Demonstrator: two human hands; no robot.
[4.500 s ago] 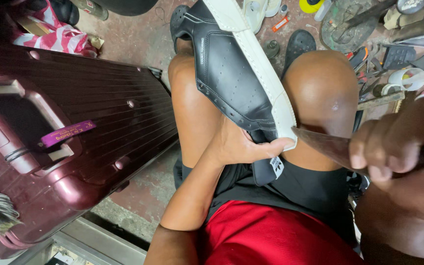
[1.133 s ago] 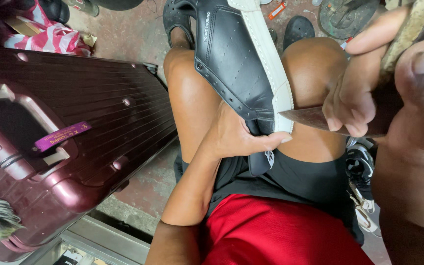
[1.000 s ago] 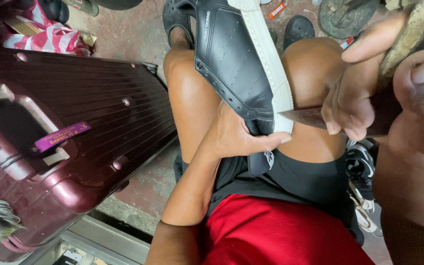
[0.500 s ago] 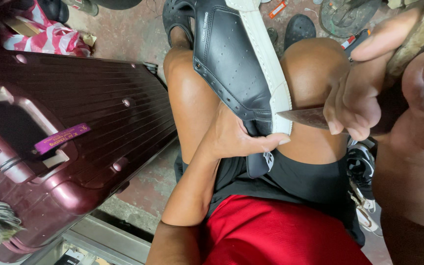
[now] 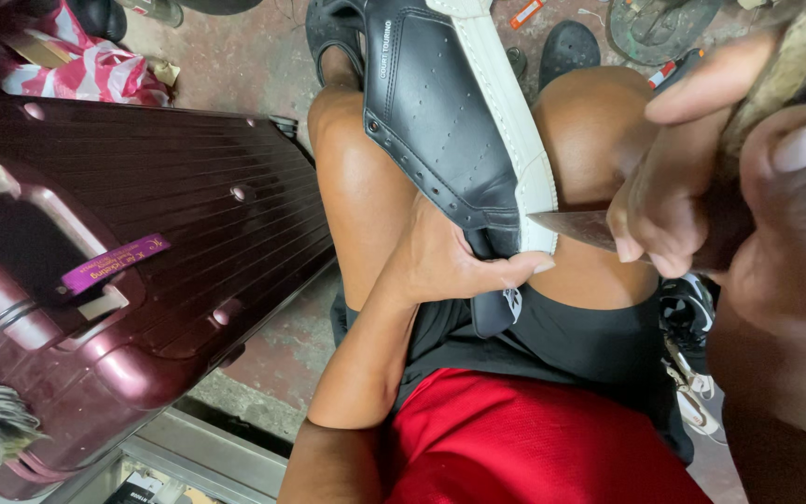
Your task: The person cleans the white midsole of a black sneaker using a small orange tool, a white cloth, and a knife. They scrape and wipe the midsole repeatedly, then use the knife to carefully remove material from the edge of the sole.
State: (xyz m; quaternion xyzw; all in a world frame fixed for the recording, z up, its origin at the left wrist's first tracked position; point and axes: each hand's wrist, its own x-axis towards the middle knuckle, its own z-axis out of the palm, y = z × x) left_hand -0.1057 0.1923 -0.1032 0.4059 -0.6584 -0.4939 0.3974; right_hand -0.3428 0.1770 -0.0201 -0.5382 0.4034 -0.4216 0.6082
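The black shoe [image 5: 440, 121] lay along the person's thighs, white sole to the right, long axis running away from the body. The left hand [image 5: 450, 266] clamped its near end, fingers curled shut. The right hand [image 5: 701, 196] was fisted round a knife [image 5: 576, 227], blade tip pointing left, touching the sole edge just beside the left fingertips.

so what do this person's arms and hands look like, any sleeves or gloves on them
Both are bare: no gloves, no sleeves on the forearms, no watch or rings in view. The left hand has short, plain nails and its forearm shows uncovered up to the elbow. The right hand is very close to the camera, partly blurred, with a short unpainted thumbnail.
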